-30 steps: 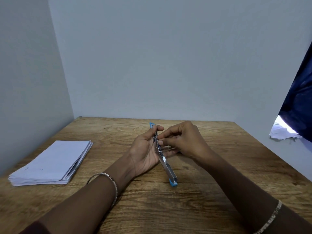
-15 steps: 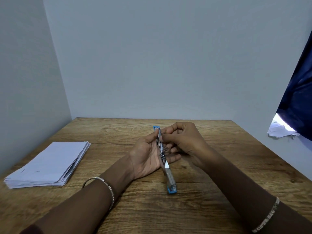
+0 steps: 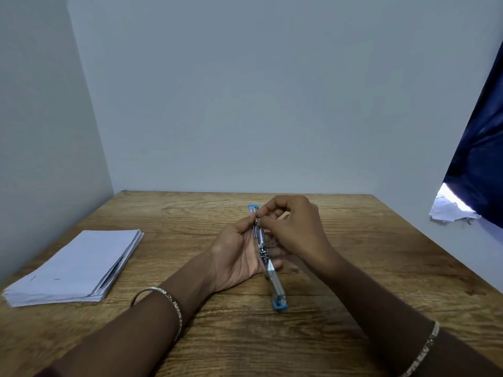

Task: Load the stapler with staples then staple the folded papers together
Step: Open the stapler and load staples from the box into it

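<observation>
Two steps are judged unfinished. On the wooden table (image 3: 381,268), the stack of folded papers (image 3: 79,268) lies well to the left of the left hand (image 3: 236,254), in which the opened stapler (image 3: 275,281) is gripped. Its track is pinched by the right hand (image 3: 294,227), with staples too small to be made out.

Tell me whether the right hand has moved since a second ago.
Yes. The right hand has shifted slightly toward the far edge of the table; its fingertips now pinch near the far blue end of the stapler.
</observation>
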A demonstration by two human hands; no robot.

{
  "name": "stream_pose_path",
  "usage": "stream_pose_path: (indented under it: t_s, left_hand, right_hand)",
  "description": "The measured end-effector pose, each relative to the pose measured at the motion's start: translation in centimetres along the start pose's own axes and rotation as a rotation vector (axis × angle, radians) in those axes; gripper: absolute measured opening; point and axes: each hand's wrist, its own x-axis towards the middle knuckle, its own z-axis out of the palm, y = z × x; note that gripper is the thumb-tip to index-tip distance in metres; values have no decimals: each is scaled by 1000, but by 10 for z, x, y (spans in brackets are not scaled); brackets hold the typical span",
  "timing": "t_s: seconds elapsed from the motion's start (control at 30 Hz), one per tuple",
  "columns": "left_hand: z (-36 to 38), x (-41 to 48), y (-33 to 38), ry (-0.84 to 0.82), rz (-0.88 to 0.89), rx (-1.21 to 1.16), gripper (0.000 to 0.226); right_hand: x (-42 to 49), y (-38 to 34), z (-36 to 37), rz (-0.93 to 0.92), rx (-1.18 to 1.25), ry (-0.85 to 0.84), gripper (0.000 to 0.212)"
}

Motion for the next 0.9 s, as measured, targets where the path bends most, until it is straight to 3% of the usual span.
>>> stream_pose_path:
  t_s: [0.1, 0.33, 0.6, 0.77, 0.9]
  left_hand:
    - [3, 0, 0, 64, -4, 50, 59]
    - [7, 1, -4, 175, -19, 101, 58]
    - [9, -3, -1, 231, -61, 33, 43]
    - [4, -1, 4, 325, -17, -83, 47]
    - [0, 1, 7, 364, 28, -148, 43]
  right_hand:
    - [1, 2, 1, 11, -5, 29, 2]
    - [3, 8, 3, 190, 161, 40, 12]
    - [8, 10, -1, 349, 394, -74, 8]
    - [10, 4, -10, 269, 416, -73, 5]
    - [9, -3, -16, 100, 411, -301, 7]
